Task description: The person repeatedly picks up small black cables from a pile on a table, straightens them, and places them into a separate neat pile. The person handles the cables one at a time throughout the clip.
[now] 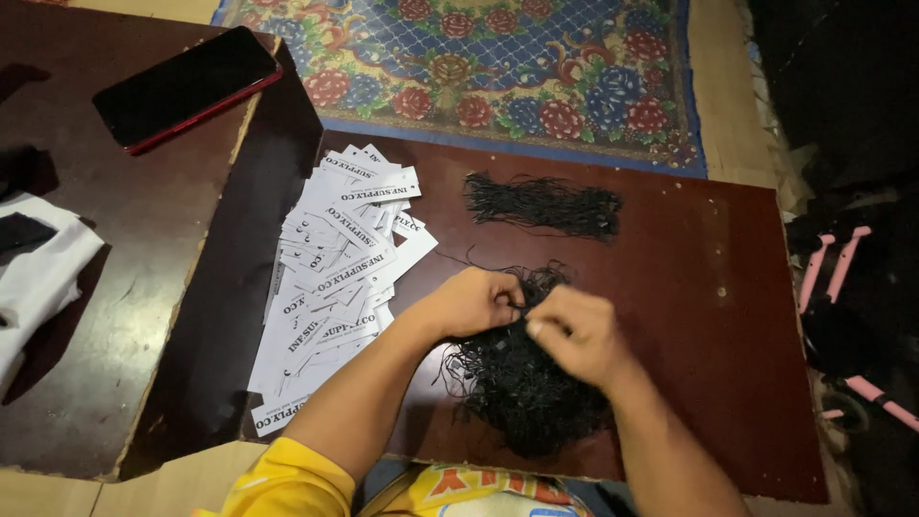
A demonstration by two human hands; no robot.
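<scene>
Black string loops (pixel 522 388): loose tangled heap, near edge of the dark red-brown bench (pixel 728 316), just right of centre. Left hand (pixel 474 302) and right hand (pixel 574 335) meet over the heap's top, touching it; fingers (pixel 536 325) of both pressed together, pinching thin strands between them. Second bundle of black strings (pixel 546 206): laid straighter, toward the far edge, well apart from the hands. White printed paper tags (pixel 335 278): overlapping spread along the left edge, just beside the left forearm. Adjoining brown bench (pixel 144 287), left: black phone with red edge (pixel 187 86) at far corner; white cloth (pixel 38 273) at left edge. Floral blue rug (pixel 498 67) beyond the far edge.
</scene>
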